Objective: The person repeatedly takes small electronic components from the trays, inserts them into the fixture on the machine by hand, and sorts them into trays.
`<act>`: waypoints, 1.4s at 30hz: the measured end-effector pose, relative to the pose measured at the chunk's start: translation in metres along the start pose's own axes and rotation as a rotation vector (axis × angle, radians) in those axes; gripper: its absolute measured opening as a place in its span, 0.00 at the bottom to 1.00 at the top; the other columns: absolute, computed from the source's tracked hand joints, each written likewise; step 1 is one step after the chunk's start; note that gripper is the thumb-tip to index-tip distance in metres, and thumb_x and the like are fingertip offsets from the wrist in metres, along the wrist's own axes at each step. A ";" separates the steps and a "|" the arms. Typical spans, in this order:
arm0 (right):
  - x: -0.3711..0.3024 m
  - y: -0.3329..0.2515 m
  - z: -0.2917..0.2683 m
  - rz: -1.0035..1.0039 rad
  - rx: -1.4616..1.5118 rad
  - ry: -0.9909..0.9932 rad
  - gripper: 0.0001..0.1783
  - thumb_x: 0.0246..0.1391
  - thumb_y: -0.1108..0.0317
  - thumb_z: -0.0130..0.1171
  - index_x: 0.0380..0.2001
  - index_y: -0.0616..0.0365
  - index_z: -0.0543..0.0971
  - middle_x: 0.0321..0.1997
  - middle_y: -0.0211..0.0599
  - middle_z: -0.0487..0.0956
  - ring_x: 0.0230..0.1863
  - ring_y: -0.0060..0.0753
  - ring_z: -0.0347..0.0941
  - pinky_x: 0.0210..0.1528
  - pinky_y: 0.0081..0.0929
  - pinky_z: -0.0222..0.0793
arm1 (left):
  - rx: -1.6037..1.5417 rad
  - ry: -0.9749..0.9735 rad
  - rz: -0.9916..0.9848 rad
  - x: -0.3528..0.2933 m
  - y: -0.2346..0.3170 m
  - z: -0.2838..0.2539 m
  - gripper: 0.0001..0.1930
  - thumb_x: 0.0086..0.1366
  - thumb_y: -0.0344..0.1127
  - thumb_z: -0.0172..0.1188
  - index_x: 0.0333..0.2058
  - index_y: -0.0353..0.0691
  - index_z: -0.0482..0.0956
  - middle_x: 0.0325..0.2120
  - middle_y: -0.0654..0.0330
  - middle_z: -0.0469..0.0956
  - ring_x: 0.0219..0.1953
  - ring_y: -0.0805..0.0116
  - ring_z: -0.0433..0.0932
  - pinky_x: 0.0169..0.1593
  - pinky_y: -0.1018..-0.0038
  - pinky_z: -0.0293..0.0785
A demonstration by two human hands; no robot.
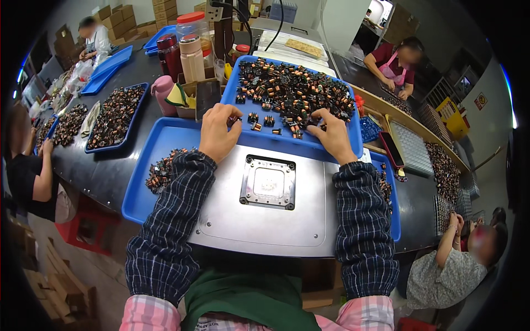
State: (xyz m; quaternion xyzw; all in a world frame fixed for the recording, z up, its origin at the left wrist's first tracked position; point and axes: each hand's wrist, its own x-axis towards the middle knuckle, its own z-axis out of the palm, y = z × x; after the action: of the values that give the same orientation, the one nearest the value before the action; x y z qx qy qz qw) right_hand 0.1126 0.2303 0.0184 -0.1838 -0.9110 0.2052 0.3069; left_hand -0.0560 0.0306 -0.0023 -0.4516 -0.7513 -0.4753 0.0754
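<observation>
In front of me a blue tray (353, 129) holds a heap of small black-and-copper coil components (298, 91). Several loose ones lie near its front edge. My left hand (217, 132) is at the tray's front left corner, thumb and fingers closed on a small coil component (233, 119), mostly hidden by the fingers. At the front right of the heap is my right hand (334, 135), its thumb and forefinger apart against the pieces. Below both hands sits a flat metal plate (287, 229) with a square fixture (269, 182) set into it.
A second blue tray (135, 190) with components lies under my left forearm; another (395, 220) is beside my right. Flasks (192, 59), a pink bottle (163, 94) and a cardboard box (204, 96) stand behind left. A phone (390, 148) lies right. Co-workers sit around.
</observation>
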 end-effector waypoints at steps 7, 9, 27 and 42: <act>0.000 0.010 0.000 0.233 0.166 -0.016 0.10 0.44 0.67 0.57 0.27 0.63 0.73 0.23 0.41 0.76 0.22 0.34 0.73 0.25 0.27 0.66 | 0.119 0.159 0.193 -0.014 0.014 -0.015 0.09 0.48 0.25 0.56 0.32 0.35 0.72 0.25 0.59 0.72 0.27 0.68 0.70 0.34 0.74 0.65; 0.002 0.010 -0.007 0.408 0.490 0.006 0.13 0.49 0.64 0.53 0.26 0.65 0.72 0.21 0.35 0.74 0.15 0.21 0.70 0.13 0.17 0.60 | -0.093 0.093 0.088 -0.026 0.030 -0.018 0.10 0.50 0.23 0.55 0.34 0.34 0.73 0.26 0.59 0.71 0.27 0.72 0.69 0.33 0.77 0.65; -0.046 -0.065 -0.021 0.457 1.068 -0.203 0.09 0.49 0.73 0.54 0.35 0.64 0.74 0.21 0.35 0.74 0.13 0.12 0.62 0.10 0.07 0.49 | -0.018 -0.403 0.420 -0.061 0.065 -0.007 0.08 0.46 0.25 0.57 0.28 0.38 0.74 0.25 0.57 0.72 0.29 0.58 0.71 0.34 0.69 0.67; -0.057 -0.076 -0.003 0.344 0.777 -0.412 0.13 0.41 0.77 0.57 0.35 0.65 0.76 0.29 0.32 0.77 0.28 0.16 0.68 0.30 0.16 0.66 | -0.007 -0.479 0.366 -0.059 0.063 -0.007 0.07 0.46 0.25 0.57 0.27 0.38 0.73 0.24 0.57 0.71 0.30 0.58 0.70 0.34 0.68 0.67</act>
State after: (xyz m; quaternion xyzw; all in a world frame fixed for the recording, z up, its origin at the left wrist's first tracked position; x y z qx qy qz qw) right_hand 0.1409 0.1406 0.0299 -0.1593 -0.7650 0.6109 0.1275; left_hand 0.0228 -0.0016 0.0100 -0.6790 -0.6522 -0.3363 -0.0211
